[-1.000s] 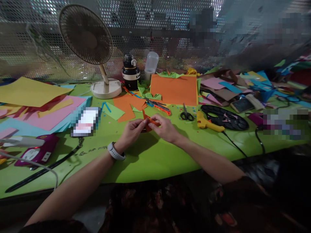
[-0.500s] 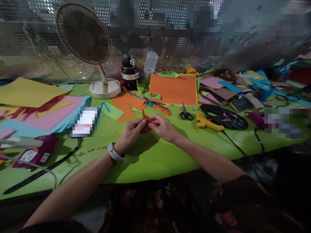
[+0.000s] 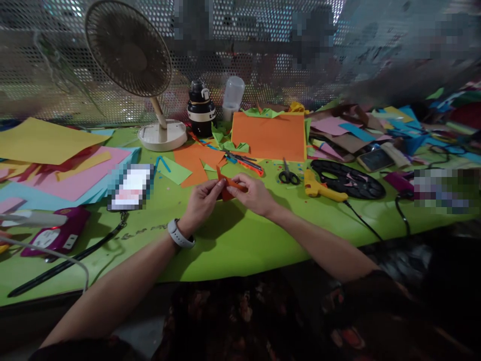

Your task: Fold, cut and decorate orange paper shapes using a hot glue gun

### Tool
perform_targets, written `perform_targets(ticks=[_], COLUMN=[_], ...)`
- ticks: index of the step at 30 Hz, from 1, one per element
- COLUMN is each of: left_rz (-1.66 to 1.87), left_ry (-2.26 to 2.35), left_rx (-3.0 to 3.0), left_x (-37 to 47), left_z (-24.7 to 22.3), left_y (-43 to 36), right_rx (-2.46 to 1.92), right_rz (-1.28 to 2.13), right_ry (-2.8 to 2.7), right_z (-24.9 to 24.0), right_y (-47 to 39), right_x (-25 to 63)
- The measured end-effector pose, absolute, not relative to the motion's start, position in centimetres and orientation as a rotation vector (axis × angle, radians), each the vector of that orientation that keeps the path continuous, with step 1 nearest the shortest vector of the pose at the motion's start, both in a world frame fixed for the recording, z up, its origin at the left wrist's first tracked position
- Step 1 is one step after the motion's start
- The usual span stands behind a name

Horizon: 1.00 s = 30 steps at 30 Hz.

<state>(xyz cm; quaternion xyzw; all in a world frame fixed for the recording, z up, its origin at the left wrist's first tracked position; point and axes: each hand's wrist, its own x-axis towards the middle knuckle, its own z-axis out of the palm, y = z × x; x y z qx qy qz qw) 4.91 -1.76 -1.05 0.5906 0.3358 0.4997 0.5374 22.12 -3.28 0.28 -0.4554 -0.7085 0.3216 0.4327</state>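
A small piece of folded orange paper (image 3: pixel 227 192) is pinched between both hands above the green table (image 3: pixel 240 245). My left hand (image 3: pixel 203 201), with a pale watch band at the wrist, grips its left side between thumb and finger. My right hand (image 3: pixel 252 194) pinches the right side, thumb pointing inward. One pointed end of the paper sticks up between the thumbs; its lower part is partly hidden by the fingers. Just beyond the hands lie orange paper scraps (image 3: pixel 193 163) and an orange-and-black cutter (image 3: pixel 248 164).
Black scissors (image 3: pixel 288 174), a yellow glue gun (image 3: pixel 319 188) and a black palette-like tray (image 3: pixel 361 183) lie to the right. A fan (image 3: pixel 162 135), a dark bottle (image 3: pixel 201 114) and an orange sheet (image 3: pixel 268 135) stand behind. At left are a phone (image 3: pixel 132 186) and coloured paper (image 3: pixel 48 143).
Both hands stay in nearly the same place. The orange paper has shifted slightly between the fingers, and more of its flat side shows between the thumbs.
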Motion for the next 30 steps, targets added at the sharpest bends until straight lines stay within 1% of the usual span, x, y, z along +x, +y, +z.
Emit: perform_targets(ticks=[5,8,11,16,22,30], left_rz=[1.336,1.432,1.513,1.542,1.487,1.463], left_ry=[0.806,0.804,0.761,0.667,0.661,0.659], left_rx=[1.225,1.164,1.115,1.025,0.996,0.955], left_x=[4.9,4.8,5.0,5.8,6.7,6.8], left_z=[-0.6,-0.2,0.0,-0.2,-0.5,-0.2], left_y=[-1.5,-1.4,-1.5,-2.0,-2.9,-3.0], right_rx=[-1.167,-1.187,-1.116,-0.994,-0.850,-0.918], right_rz=[0.602,0.562,0.703,1.202,1.324,1.380], right_ry=[-1.685,-1.524,-1.270,-1.196,-1.018,-0.933], right_z=[1.5,2.2,2.5,1.8,0.6,0.1], right_y=[-2.6,-2.2,-2.1,-2.8,-2.9,-2.7], right_x=[23.4,24.5,24.8,22.3,20.1,20.5])
